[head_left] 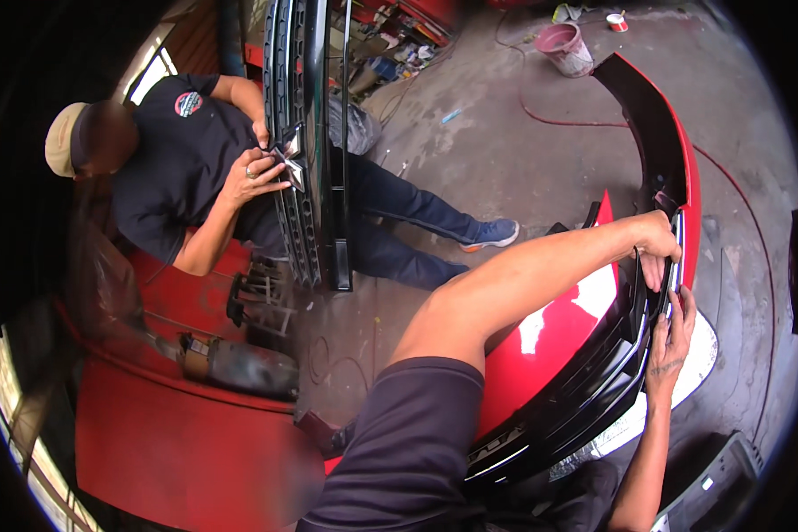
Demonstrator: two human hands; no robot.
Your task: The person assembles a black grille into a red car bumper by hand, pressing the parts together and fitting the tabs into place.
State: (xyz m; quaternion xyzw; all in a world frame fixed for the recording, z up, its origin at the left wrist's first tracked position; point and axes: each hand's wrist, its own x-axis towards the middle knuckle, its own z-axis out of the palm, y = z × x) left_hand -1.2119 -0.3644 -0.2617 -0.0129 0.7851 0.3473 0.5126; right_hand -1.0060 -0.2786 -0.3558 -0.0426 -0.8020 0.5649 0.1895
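Observation:
A red car bumper with black grille parts curves along my right side. My left arm reaches across it, and my left hand is closed around a chrome-edged black trim strip at the bumper's corner. Just below, my right hand grips the same strip, its fingers along the edge and thumb side against the black part. The inner faces of both grips are partly hidden. Glossy red paint shows beneath my left forearm.
At left, a co-worker holds an upright black grille with a chrome emblem. A dirty pink bucket and a red hose are on the concrete floor. A red panel lies lower left, beside a grey cylinder.

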